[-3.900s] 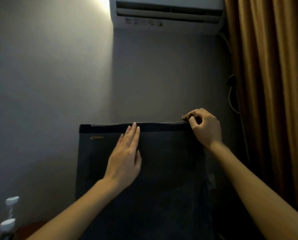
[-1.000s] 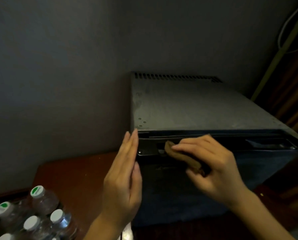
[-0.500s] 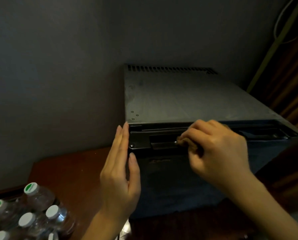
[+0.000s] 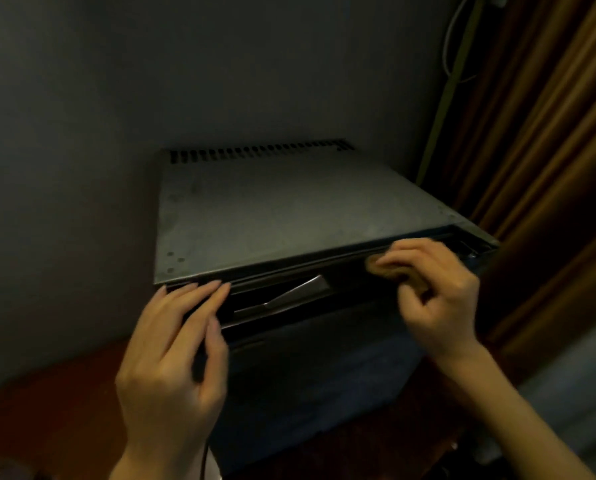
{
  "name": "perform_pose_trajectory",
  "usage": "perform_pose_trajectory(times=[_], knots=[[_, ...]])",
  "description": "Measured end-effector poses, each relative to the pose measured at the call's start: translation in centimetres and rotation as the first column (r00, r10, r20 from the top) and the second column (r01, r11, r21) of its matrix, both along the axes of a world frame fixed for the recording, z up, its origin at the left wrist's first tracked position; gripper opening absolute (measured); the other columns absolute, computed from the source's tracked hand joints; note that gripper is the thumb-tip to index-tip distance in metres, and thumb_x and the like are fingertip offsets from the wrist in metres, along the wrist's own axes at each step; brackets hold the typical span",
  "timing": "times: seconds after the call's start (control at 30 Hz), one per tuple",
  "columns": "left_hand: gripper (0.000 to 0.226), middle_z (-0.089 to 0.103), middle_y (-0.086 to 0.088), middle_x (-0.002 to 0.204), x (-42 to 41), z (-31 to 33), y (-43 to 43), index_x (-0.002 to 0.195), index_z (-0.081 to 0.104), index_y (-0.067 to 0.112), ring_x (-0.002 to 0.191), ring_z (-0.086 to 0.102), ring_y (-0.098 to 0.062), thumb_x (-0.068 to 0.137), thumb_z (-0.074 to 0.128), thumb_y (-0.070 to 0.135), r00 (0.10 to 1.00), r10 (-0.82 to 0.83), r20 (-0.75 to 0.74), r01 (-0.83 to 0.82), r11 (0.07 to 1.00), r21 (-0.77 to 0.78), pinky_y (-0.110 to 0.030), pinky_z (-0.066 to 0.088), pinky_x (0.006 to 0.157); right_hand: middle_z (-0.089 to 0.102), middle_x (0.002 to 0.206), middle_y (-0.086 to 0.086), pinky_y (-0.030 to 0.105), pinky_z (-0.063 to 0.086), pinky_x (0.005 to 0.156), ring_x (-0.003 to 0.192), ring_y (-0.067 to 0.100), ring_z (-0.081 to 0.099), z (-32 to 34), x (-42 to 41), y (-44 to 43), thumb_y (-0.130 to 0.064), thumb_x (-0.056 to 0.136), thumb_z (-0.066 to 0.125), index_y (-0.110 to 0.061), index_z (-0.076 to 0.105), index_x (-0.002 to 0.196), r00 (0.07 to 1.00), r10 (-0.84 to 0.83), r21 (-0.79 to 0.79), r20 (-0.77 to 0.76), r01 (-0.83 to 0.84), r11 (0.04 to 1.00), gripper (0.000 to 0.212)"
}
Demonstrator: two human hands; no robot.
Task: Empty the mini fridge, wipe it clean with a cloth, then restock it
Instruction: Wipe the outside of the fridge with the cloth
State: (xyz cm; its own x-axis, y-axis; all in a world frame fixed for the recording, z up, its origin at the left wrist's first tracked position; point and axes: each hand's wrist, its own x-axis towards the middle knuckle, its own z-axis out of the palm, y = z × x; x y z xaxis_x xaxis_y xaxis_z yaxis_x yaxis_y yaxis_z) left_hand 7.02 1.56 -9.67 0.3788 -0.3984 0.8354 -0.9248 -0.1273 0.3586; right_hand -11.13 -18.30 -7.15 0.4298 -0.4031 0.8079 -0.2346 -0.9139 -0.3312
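Observation:
The mini fridge (image 4: pixel 289 216) stands against the wall, seen from above, with a grey metal top and a dark door (image 4: pixel 317 375) facing me. My left hand (image 4: pixel 175 358) lies with straight fingers against the door's top left corner. My right hand (image 4: pixel 435 292) pinches a small brown cloth (image 4: pixel 388 268) and holds it on the door's top edge near the right end. A recessed metal handle (image 4: pixel 289 299) shows in the top edge between my hands.
A reddish wooden surface (image 4: pixel 47 410) carries the fridge. A brown curtain (image 4: pixel 549 150) hangs close on the right, with a white cable (image 4: pixel 450 39) beside it. The grey wall runs behind and to the left.
My right hand has slid the cloth along the door's top edge from the left part to the right end. The view has shifted right and the water bottles have left the frame.

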Motion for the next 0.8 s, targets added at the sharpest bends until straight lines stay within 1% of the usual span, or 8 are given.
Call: perform_pose_trajectory(times=[0.17,0.33,0.43,0.53,0.6,0.67,0.73,0.8], knots=[[0.029,0.066,-0.008,0.110,-0.3,-0.1,-0.6,0.109,0.069,0.002,0.103,0.056,-0.017,0.095,0.045,0.008,0.999,0.034,0.019,-0.033,0.998,-0.060,-0.032,0.038,0.104,0.070,0.088,0.004,0.033,0.053,0.069,0.083,0.026,0.066,1.1,-4.2,-5.3,-0.011,0.073,0.046,-0.008,0.072,0.084,0.949,-0.256,-0.189,-0.185,0.222,0.957,0.028],[0.028,0.068,-0.013,0.105,-0.4,-0.5,-1.3,0.103,0.071,-0.001,0.097,0.060,-0.023,0.094,0.045,0.006,0.998,0.059,0.029,-0.055,0.990,-0.131,-0.032,0.040,0.101,0.068,0.078,-0.001,0.020,0.033,0.058,0.073,0.022,0.065,2.8,-4.6,-5.6,-0.020,0.075,0.041,-0.017,0.070,0.076,0.798,-0.475,-0.409,-0.370,0.319,0.855,0.030],[0.028,0.068,-0.013,0.100,0.1,-1.2,-1.9,0.099,0.071,-0.002,0.092,0.062,-0.027,0.094,0.044,0.006,0.997,0.065,0.050,-0.054,0.979,-0.194,-0.036,0.044,0.096,0.065,0.074,-0.004,0.028,0.046,0.055,0.069,0.020,0.063,1.9,-2.4,-3.9,-0.021,0.067,0.043,-0.021,0.066,0.072,0.904,-0.366,-0.097,-0.223,0.353,0.931,0.023],[0.031,0.069,-0.014,0.099,0.2,-2.1,-2.3,0.100,0.071,0.000,0.091,0.062,-0.032,0.095,0.042,0.010,0.997,0.062,0.037,-0.053,0.975,-0.215,-0.048,0.048,0.092,0.066,0.085,-0.004,0.034,0.051,0.070,0.079,0.017,0.063,0.4,0.8,0.0,-0.014,0.066,0.047,-0.018,0.068,0.083,0.989,-0.133,0.129,0.063,0.124,0.984,0.028],[0.031,0.069,-0.014,0.101,0.3,-2.6,-2.3,0.103,0.070,0.002,0.095,0.059,-0.030,0.096,0.040,0.011,0.997,0.073,0.010,-0.069,0.976,-0.207,-0.050,0.046,0.094,0.067,0.101,0.003,0.034,0.051,0.086,0.096,0.020,0.064,-0.6,2.5,3.3,-0.009,0.067,0.053,-0.010,0.072,0.097,0.993,0.113,0.040,0.021,-0.114,0.993,0.035],[0.032,0.068,-0.014,0.102,0.5,-2.8,-2.3,0.106,0.068,0.003,0.096,0.058,-0.029,0.097,0.039,0.012,0.998,0.067,-0.005,-0.067,0.978,-0.198,-0.047,0.043,0.098,0.066,0.115,0.010,0.033,0.047,0.098,0.110,0.024,0.061,-1.1,2.8,4.0,-0.008,0.070,0.060,-0.006,0.071,0.110,0.955,0.248,-0.109,-0.165,-0.268,0.957,0.041],[0.031,0.068,-0.014,0.103,0.7,-3.1,-2.3,0.109,0.065,0.004,0.097,0.057,-0.027,0.097,0.038,0.013,0.998,0.061,0.002,-0.059,0.980,-0.191,-0.045,0.041,0.099,0.064,0.119,0.009,0.033,0.046,0.100,0.114,0.022,0.060,-0.6,1.0,0.8,-0.007,0.072,0.058,-0.007,0.069,0.113,0.949,0.227,-0.058,-0.220,-0.245,0.968,0.043],[0.031,0.067,-0.014,0.104,0.9,-3.3,-2.4,0.111,0.064,0.005,0.097,0.058,-0.031,0.098,0.037,0.014,0.998,0.060,-0.003,-0.059,0.978,-0.198,-0.049,0.042,0.098,0.065,0.117,0.006,0.035,0.046,0.099,0.112,0.022,0.060,0.4,-2.1,-3.0,-0.010,0.073,0.052,-0.011,0.069,0.112,0.979,0.045,0.010,-0.197,-0.044,0.999,0.043]])
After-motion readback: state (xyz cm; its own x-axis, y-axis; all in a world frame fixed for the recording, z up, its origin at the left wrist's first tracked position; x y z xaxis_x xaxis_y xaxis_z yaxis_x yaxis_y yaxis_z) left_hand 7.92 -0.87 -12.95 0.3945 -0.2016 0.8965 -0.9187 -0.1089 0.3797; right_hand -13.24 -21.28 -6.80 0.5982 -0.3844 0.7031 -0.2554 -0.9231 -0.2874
